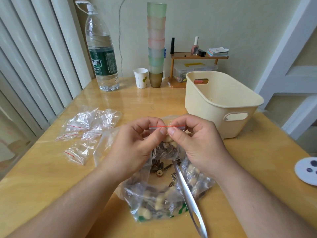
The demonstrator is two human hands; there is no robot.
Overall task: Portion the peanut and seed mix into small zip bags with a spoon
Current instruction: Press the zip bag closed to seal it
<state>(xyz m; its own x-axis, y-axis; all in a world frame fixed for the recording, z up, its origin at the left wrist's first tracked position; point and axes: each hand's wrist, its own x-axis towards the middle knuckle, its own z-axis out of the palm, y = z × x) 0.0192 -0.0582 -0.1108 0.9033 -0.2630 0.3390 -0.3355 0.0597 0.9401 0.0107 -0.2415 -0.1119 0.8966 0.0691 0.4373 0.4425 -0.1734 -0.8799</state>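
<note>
Spoon (pixel 187 194) idle in the mix bag (pixel 159 200); my left hand (pixel 137 143) and right hand (pixel 197 143) pinch the small zip bag (pixel 167 148)'s seal; next I press it fully closed

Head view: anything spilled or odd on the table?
Yes. Loose seeds lie on the table outside the big mix bag, under the small zip bag both hands pinch. The spoon rests across the mix bag.

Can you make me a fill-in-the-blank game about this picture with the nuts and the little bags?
1. Both hands, left hand and right hand, pinch the small zip bag along its ____ strip.
2. The spoon rests in the big ____ of mix.
3. The empty zip bags lie to the ____ of the hands.

Missing words: red; bag; left
</note>
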